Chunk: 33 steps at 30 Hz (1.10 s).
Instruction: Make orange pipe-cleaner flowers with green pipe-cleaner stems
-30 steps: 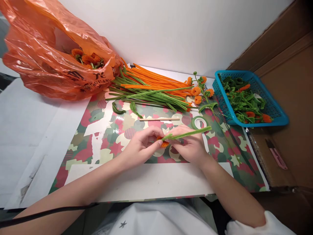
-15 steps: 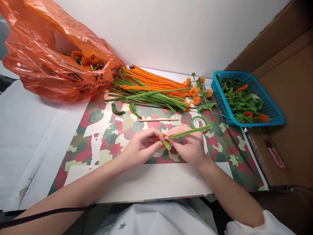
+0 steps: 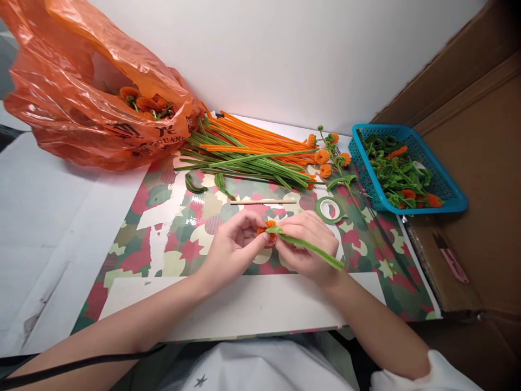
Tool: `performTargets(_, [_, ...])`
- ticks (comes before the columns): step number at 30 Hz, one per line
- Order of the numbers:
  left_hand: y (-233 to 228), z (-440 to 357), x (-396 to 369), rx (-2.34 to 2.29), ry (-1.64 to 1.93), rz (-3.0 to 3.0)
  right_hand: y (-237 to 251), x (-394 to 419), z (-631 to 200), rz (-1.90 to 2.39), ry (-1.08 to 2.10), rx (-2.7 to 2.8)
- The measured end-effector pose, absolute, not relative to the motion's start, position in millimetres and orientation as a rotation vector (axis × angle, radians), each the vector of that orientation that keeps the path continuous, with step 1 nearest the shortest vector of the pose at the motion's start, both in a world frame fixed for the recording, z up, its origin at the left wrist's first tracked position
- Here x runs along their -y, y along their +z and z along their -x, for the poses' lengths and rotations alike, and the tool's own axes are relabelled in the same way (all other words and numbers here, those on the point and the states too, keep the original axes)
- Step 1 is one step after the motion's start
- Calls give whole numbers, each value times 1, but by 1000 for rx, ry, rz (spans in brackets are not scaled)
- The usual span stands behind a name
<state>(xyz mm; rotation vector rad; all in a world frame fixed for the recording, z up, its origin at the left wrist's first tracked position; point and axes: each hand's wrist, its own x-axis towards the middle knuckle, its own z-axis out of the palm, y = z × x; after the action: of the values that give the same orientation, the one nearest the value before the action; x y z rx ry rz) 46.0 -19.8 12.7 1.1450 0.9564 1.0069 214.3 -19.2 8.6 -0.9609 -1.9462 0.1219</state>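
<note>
White paper sheet (image 3: pixel 244 309), one, lay along the near edge of the worktop (image 3: pixel 122 255), over a camouflage-patterned covering. Bare hands, two: the left hand (image 3: pixel 230 244) pinched one small, ribbed, fuzzy orange flower head (image 3: pixel 270 223) above the covering, between the arms; the right hand (image 3: pixel 313 231) gripped one light-green fuzzy strip (image 3: pixel 321 253), its near end against the flower head and its free end slanting across that hand. Pink-handled cutter (image 3: pixel 453 265), one, on cardboard at right. Thin wooden stick (image 3: pixel 262 202), one, lying crosswise. Green tape roll (image 3: pixel 329 221) with white core, one, lying flat. Loose green fuzzy leaves (image 3: pixel 222 185), two, side by side. Green-stemmed sprig (image 3: pixel 341 179), one, bearing five orange heads. Blue plastic basket (image 3: pixel 439 210), one, holding green and orange pieces, uncountable. Green stems (image 3: pixel 260 163) and orange stems (image 3: pixel 252 130), heaped, too many to count. Translucent orange-red plastic bag (image 3: pixel 101 141), one, containing several orange flowers (image 3: pixel 145 103).
</note>
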Motion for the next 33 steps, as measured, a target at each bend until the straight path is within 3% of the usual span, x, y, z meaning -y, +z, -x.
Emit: performTargets(33, [7,-48,22,-941,1023,-881,-4,24,-203,984,-84,1896])
